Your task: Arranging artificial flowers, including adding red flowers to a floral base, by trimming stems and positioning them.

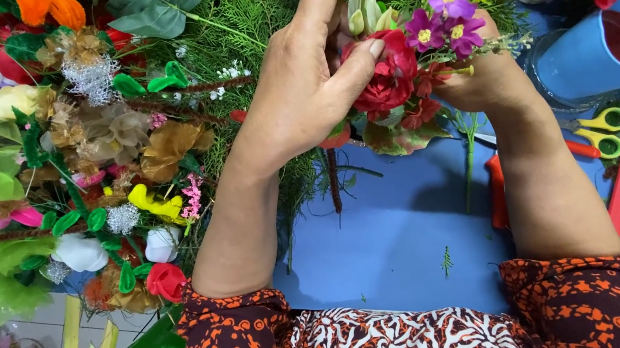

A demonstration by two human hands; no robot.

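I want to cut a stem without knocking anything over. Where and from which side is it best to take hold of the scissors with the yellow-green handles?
Probably by the handle loops of the scissors, coming from above on the right. The loops lie flat and exposed on the blue table beside the right hand, while the blades point left under that forearm. The blue pitcher sits just behind, so a low reach avoids it.

Bright, even light falls from above, and colours look strongly saturated. Shadows are soft: a faint one lies under the forearms on the blue counter [402, 242]. A mild sheen shows on the blue cup [595, 54]. The centre is sharp; the lower left corner is softer, and the wide lens bends things at the edges.
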